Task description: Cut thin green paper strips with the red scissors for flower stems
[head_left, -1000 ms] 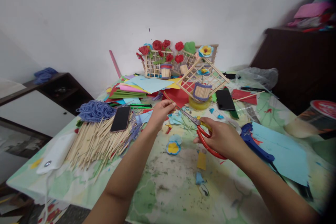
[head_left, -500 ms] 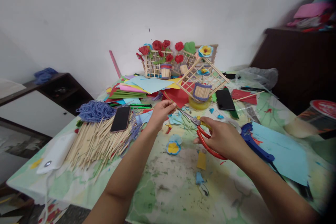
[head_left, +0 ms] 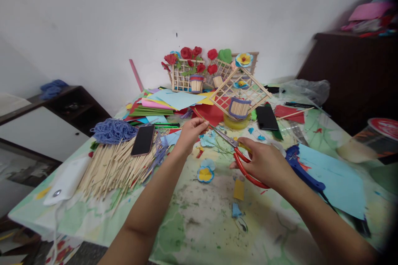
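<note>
My right hand (head_left: 264,163) is closed round the red handles of a pair of scissors (head_left: 236,149), whose steel blades point up and left toward my left hand. My left hand (head_left: 189,132) pinches a small piece at its fingertips, right at the blade tips; it is too small to name. Both hands hover over a stained green table (head_left: 199,211). A blue and yellow paper flower (head_left: 205,172) lies on the table just below the scissors.
A heap of wooden sticks (head_left: 115,165) with a dark phone (head_left: 143,140) and blue yarn (head_left: 112,130) lies at left. Coloured paper sheets (head_left: 168,103), stick lattice frames with paper flowers (head_left: 239,95), another phone (head_left: 266,117), blue paper (head_left: 336,178) and a blue tool (head_left: 300,167) crowd the back and right.
</note>
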`<state>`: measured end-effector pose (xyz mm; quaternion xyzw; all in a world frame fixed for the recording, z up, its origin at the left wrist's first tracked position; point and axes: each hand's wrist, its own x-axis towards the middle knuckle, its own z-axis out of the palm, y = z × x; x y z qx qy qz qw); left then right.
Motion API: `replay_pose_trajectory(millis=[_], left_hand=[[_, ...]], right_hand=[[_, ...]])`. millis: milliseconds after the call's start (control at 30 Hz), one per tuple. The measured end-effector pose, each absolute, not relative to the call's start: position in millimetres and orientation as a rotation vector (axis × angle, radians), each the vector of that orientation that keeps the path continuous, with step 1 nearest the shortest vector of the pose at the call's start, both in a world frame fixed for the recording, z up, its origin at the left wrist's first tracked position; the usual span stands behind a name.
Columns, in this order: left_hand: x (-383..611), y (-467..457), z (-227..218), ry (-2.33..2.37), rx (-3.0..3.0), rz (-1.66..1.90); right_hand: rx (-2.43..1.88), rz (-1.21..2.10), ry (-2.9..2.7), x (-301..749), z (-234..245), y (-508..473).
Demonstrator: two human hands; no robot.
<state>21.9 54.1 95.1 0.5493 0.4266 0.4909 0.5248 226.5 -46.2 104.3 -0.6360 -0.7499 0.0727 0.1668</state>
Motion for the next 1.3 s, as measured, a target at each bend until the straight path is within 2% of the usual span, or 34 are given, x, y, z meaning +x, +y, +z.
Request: replay_pose_trajectory(millis=[900, 1300], left_hand=[[22.5, 53.2, 95.9, 1.028, 1.292, 1.180], [22.7, 52.1, 95.8, 0.998, 1.280, 1.162]], right_hand=[[-1.792, 0.237, -2.115, 225.4, 99.1, -44.7], [-1.728, 0.355, -2.088, 225.9, 98.8, -44.2]])
